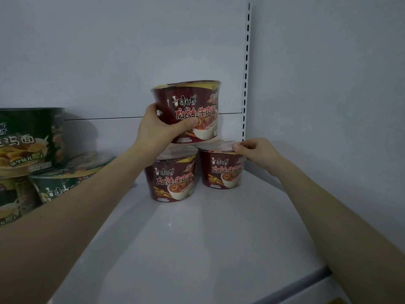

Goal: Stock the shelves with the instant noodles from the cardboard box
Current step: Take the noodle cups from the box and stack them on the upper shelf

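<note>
Student: Foreground first: what carries the stock?

Stocker: White shelf point(197, 249). My two bare forearms cross its front edge and extend toward its back right corner.

Student: At the left edge?

Stocker: Stacked green noodle bowls point(28, 141), partly cut off by the frame and well apart from both my hands.

Student: Where do the task's bowls stand?

Stocker: Near the back right corner, upright and just beside each other: the lower left bowl point(173, 178) and the lower right bowl point(221, 172), both red. My right hand point(256, 151) pinches the lid rim of the lower right bowl between thumb and curled fingers.

Student: The third red one?

Stocker: That is the upper bowl point(192, 106), upright over the gap between the two, with its base at their lids. Whether it bears on them I cannot tell. My left hand point(157, 130) grips its left side, thumb across the front label and fingers curled round.

Student: Beyond?

Stocker: Plain back panel point(109, 51), with a slotted upright point(246, 69) at its right.
</note>
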`<action>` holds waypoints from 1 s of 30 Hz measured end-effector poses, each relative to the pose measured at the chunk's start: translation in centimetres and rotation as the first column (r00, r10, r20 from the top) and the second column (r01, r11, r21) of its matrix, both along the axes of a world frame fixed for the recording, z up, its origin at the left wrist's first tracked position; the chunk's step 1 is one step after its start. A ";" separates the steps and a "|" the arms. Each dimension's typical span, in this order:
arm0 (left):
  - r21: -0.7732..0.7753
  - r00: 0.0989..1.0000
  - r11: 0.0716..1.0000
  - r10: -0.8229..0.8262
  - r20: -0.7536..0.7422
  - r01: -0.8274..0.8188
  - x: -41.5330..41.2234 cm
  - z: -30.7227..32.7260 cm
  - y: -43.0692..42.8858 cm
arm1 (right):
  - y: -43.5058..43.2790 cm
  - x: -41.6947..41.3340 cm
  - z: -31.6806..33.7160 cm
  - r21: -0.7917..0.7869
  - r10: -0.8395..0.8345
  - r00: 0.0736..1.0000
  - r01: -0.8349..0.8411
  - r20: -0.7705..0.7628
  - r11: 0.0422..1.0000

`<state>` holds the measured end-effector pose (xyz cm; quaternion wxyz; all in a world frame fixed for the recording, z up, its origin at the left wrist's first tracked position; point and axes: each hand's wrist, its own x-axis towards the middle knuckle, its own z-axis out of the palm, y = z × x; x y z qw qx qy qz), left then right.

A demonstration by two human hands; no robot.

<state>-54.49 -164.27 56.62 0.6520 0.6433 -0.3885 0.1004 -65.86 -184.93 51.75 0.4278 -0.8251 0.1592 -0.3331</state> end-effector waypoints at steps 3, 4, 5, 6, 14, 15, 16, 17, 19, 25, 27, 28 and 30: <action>-0.001 1.000 1.000 -0.004 0.002 0.004 -0.1 0.2 0.0 | -0.1 0.1 0.0 0.006 0.012 1.000 -0.012 -0.004 1.000; -0.001 1.000 1.000 -0.006 0.001 0.006 -0.1 0.2 0.0 | -0.1 0.1 0.0 0.019 0.022 1.000 -0.022 -0.005 1.000; -0.002 1.000 1.000 -0.006 -0.001 0.006 -0.2 0.2 0.0 | 0.0 0.1 0.0 0.039 0.035 0.999 -0.034 -0.005 0.999; -0.002 1.000 1.000 -0.006 -0.002 0.006 -0.2 0.3 0.0 | 0.0 0.1 0.0 0.057 0.045 0.999 -0.045 -0.003 0.997; -0.016 1.000 1.000 -0.026 -0.012 0.026 -0.2 0.2 0.0 | 0.2 0.2 0.6 -0.014 0.014 0.989 -0.016 -0.148 1.000; -0.016 0.999 0.999 -0.030 -0.011 0.029 -0.3 0.2 0.0 | 0.4 0.1 0.8 -0.052 -0.011 0.985 0.002 -0.172 0.999; -0.012 0.999 0.999 -0.032 -0.012 0.031 -0.4 0.2 0.1 | 0.6 0.0 1.0 -0.099 -0.050 0.981 0.031 -0.190 0.995; -0.008 0.999 0.999 -0.036 -0.016 0.036 -0.4 0.3 0.2 | 0.7 0.0 1.3 -0.148 -0.102 0.978 0.075 -0.182 0.986; -0.004 0.998 0.998 -0.055 -0.032 0.055 -0.4 0.5 0.4 | 1.3 0.1 2.2 -0.188 -0.175 0.983 0.162 -0.055 0.969; 0.042 0.975 0.981 -0.185 -0.119 0.191 0.1 0.8 1.2 | 4.3 -0.4 6.7 0.165 0.114 0.953 -0.165 0.282 0.972; 0.066 0.977 0.979 -0.186 -0.103 0.194 0.0 0.7 1.3 | 4.9 -0.2 8.0 0.144 0.186 0.948 -0.228 0.258 0.963; 0.069 0.979 0.980 -0.180 -0.098 0.187 0.0 0.7 1.2 | 5.2 0.0 8.4 0.129 0.210 0.948 -0.245 0.238 0.961; 0.048 0.981 0.984 -0.168 -0.099 0.173 -0.3 0.8 1.1 | 5.7 0.4 8.8 0.105 0.225 0.951 -0.251 0.209 0.962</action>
